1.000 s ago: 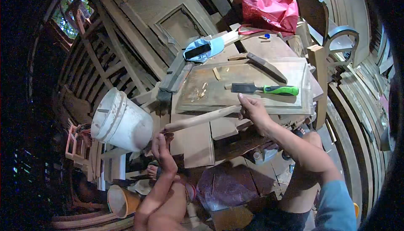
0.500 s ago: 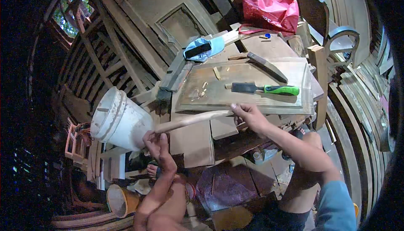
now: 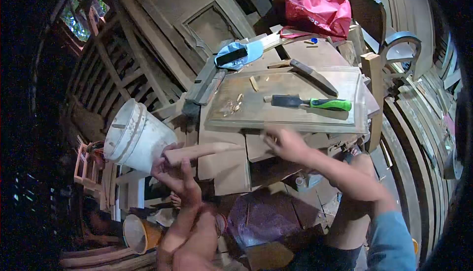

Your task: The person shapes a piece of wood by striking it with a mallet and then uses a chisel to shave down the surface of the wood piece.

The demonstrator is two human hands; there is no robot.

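Note:
A pale, slightly curved piece of wood (image 3: 204,151) is held near its left end by my left hand (image 3: 178,172), thumb on the near side and fingers behind. Its thinner right end points toward my right hand (image 3: 286,144), which is blurred by motion and apart from the wood. Beyond my hands, on the wooden panel (image 3: 236,115), lies a chisel (image 3: 308,103) with a green and black handle. Behind the chisel is a long dark tool with a wooden handle (image 3: 314,77). Small wood chips (image 3: 235,105) are scattered at the panel's left.
A white bucket (image 3: 138,135) stands left of my left hand, with an orange bucket (image 3: 140,234) below. A blue cap (image 3: 240,54) with a dark object on it and a pink bag (image 3: 318,7) sit at the back. An upright post (image 3: 372,103) borders the right side.
My right hand has let go of the wood's right end and drawn slightly left. My left hand has shifted left and down, turning the piece so its broader end faces me more.

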